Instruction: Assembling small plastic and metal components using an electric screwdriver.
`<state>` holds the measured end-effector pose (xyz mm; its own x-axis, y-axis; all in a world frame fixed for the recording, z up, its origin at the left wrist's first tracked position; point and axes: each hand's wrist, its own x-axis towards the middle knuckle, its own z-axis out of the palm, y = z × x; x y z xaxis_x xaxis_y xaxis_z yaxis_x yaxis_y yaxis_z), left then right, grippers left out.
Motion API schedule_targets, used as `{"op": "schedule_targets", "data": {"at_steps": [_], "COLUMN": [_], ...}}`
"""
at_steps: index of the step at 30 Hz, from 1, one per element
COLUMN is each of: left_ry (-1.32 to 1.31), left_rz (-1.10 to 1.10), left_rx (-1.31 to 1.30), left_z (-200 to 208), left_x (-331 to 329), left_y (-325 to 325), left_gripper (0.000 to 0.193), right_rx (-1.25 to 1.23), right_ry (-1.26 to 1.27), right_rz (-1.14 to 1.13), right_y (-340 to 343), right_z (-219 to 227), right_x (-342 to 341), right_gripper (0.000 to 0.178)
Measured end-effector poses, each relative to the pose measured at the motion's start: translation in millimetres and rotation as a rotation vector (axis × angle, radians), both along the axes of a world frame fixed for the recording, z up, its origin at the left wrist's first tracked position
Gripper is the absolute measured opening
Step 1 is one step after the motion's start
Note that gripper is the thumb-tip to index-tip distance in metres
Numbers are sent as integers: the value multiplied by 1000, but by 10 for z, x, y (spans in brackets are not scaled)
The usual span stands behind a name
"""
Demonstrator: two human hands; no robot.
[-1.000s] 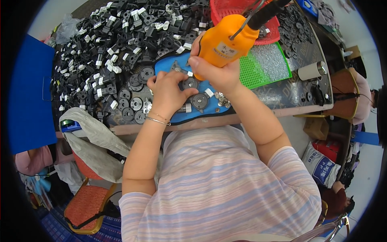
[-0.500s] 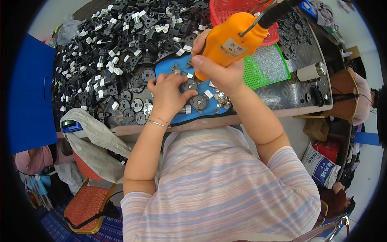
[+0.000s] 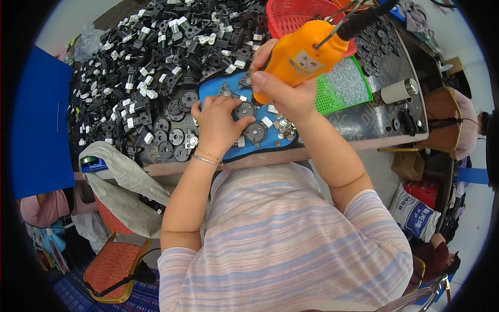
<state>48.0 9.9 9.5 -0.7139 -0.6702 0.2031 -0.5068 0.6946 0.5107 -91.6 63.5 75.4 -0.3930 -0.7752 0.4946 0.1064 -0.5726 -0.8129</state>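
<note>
My right hand (image 3: 291, 93) is wrapped round an orange electric screwdriver (image 3: 304, 52), its lower end pointing down at the blue mat (image 3: 262, 150). Between the thumb and forefinger of my left hand (image 3: 218, 122) lies a black caster wheel (image 3: 244, 109), held against the mat. A second wheel (image 3: 255, 132) with a white tab sits just below the left thumb. Small metal caps (image 3: 284, 128) are heaped on the mat's right side. Past my left fingers rests a dark bracket (image 3: 225, 90). The screwdriver's tip is hidden behind my right hand.
A large pile of black and white caster parts (image 3: 171, 47) covers the table's far left. Loose wheels (image 3: 165, 148) lie left of the mat. On the right are a green tray (image 3: 325, 99) of small clear pieces, a red basket (image 3: 296, 15) and a white flask (image 3: 397, 92).
The screwdriver and my right hand have shifted very slightly right and down in the picture. My left hand stays at the same wheel.
</note>
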Motion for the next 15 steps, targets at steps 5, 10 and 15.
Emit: {"op": "schedule_targets", "data": {"at_steps": [5,10,15], "left_ry": [-30,-48,-39], "left_rz": [-1,-12,-19], "left_rx": [-19,-16,-5], "left_z": [13,12,1], "left_x": [5,-5,5], "left_y": [-3,-26,-22], "left_gripper": [40,40,40], "right_rx": [37,18,43], "right_ry": [-11,15,33], "right_rz": [-7,-36,-25], "right_y": [2,-36,-47], "right_z": [-11,-56,-66], "right_x": [17,32,29], "right_gripper": [21,22,23]}}
